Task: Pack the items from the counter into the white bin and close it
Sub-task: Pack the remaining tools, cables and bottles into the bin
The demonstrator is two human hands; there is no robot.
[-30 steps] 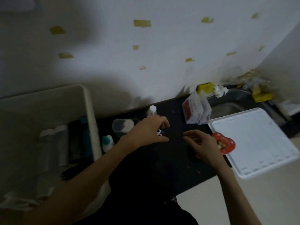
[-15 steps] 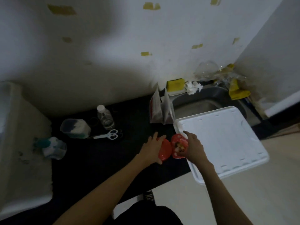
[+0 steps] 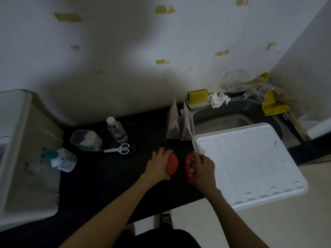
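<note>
On the black counter [image 3: 100, 178] my left hand [image 3: 158, 167] grips a red lid-like piece [image 3: 172, 164]. Just to its right, my right hand [image 3: 203, 170] holds a red container [image 3: 189, 165] with small pale contents showing inside. The two red parts are apart by a narrow gap. The white bin [image 3: 12, 140] stands at the far left, partly out of frame. Its white lid [image 3: 250, 163] lies flat at the right, overhanging the counter edge. White scissors [image 3: 118, 149], a clear bottle [image 3: 117, 130], a clear tub [image 3: 86, 140] and a teal-capped bottle [image 3: 60, 160] lie on the counter.
Two red-and-white pouches [image 3: 180, 124] stand by the steel sink [image 3: 232, 120]. A yellow sponge [image 3: 198, 95], crumpled tissue [image 3: 218, 100] and yellow cloth [image 3: 274, 104] sit behind the sink. The counter's front edge runs just below my hands, with pale floor beyond.
My left hand left the scissors and came right to the red container. The view swung right, away from the bin. The two red parts now sit a little further apart.
</note>
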